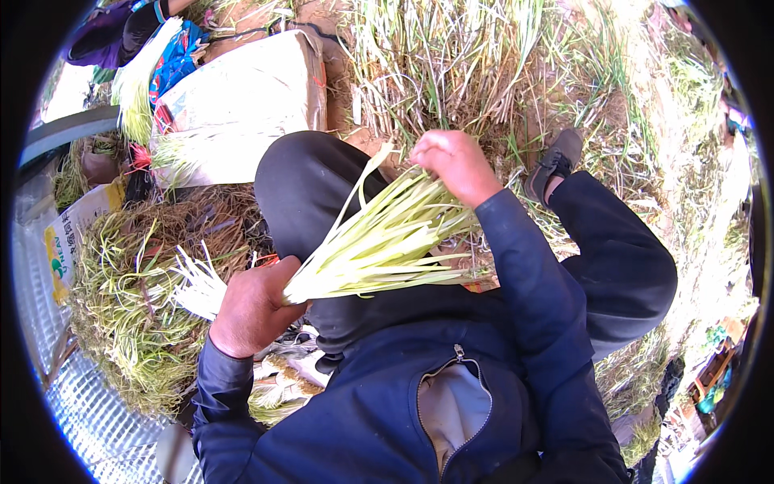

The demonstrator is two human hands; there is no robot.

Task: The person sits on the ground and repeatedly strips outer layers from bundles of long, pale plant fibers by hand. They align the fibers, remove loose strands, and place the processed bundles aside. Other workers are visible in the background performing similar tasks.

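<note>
My left hand [257,305] is closed around a bundle of pale yellow-green leafy stalks [381,242] that look like blanched garlic chives. Their white stem ends [199,287] stick out on the left of the fist. The leaves fan out to the upper right, over my dark trousers. At the far end of the fan, my right hand [456,163] is curled just above the leaf tips. Its fingers are slightly blurred, and whether any leaf is pinched between them is hidden.
A pale sack-covered block [242,103] stands at upper left, with stalks on its near edge. Trimmed leaves [139,314] are heaped at left. Uncut stalks [447,66] stand beyond my knees. Another person's dark sleeve [142,30] shows at the top left, beside a pale bundle [142,85].
</note>
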